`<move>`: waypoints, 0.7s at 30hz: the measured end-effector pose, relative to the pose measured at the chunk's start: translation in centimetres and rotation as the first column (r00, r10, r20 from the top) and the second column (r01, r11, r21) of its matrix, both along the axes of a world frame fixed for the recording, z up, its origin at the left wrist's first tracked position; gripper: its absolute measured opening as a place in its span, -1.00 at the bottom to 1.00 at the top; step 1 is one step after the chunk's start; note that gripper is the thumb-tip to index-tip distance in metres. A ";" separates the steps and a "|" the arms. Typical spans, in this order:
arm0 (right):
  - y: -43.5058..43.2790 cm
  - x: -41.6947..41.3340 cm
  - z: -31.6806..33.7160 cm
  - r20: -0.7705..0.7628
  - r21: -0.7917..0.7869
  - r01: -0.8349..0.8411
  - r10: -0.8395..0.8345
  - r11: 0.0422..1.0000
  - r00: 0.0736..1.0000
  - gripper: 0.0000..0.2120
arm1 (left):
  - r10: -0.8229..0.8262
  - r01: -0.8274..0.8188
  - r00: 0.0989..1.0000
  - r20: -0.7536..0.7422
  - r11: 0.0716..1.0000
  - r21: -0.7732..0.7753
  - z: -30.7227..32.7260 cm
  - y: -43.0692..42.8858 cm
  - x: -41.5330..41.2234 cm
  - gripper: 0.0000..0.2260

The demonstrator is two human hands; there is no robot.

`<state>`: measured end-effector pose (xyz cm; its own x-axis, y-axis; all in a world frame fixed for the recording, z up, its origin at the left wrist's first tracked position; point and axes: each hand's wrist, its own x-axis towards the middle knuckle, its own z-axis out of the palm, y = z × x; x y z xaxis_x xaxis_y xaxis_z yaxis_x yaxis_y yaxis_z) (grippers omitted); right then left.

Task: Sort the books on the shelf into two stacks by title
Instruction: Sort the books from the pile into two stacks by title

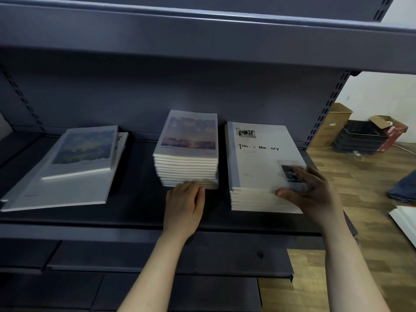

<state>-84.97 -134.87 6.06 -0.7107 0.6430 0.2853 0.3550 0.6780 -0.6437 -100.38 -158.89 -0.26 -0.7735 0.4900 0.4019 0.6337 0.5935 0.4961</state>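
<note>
On the dark shelf [135, 217] stand two sorted stacks. The middle stack of small books with a painted-sky cover [188, 149] is several books high. My left hand [184, 203] presses its straight fingers against the stack's front bottom edge. To its right is a stack of larger white "Time & Memory" books [258, 158]. My right hand [313, 192] grips that stack's front right corner, thumb on the front edge and fingers on the top cover. At the left lies a loose pile [67, 167]: a small sky-cover book on top of larger white books.
The upper shelf [202, 37] overhangs close above. A perforated upright [324, 113] bounds the shelf on the right. Beyond it, on the wooden floor, are cardboard boxes [335, 122], stacked black trays [360, 138] and a red box [394, 136]. A white panel [405, 221] lies at the right edge.
</note>
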 end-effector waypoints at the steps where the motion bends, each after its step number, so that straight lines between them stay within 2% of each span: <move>1: 0.1 0.0 -0.1 0.006 -0.006 0.006 -0.006 1.000 1.000 -0.10 | 0.001 -0.001 1.000 -0.002 1.000 0.002 0.0 0.0 0.0 -0.61; 9: 0.4 0.2 -0.2 -0.017 -0.048 -0.031 0.030 0.998 0.999 -0.21 | 0.001 -0.001 1.000 0.004 1.000 0.001 0.0 0.1 0.0 -0.63; 14: 0.1 -0.1 -0.5 0.002 -0.018 -0.004 0.004 1.000 1.000 -0.11 | 0.008 -0.008 1.000 -0.002 1.000 -0.007 0.0 0.2 -0.1 -0.70; 21: -0.2 0.1 -0.5 -0.001 -0.060 0.000 0.000 0.998 1.000 -0.05 | 0.007 -0.007 1.000 0.013 1.000 -0.006 0.1 0.2 0.0 -0.78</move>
<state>-84.89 -135.03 5.56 -0.7108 0.6586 0.2471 0.3542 0.6386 -0.6832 -100.40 -158.70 -0.17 -0.7820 0.4871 0.3890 0.6233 0.6010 0.5004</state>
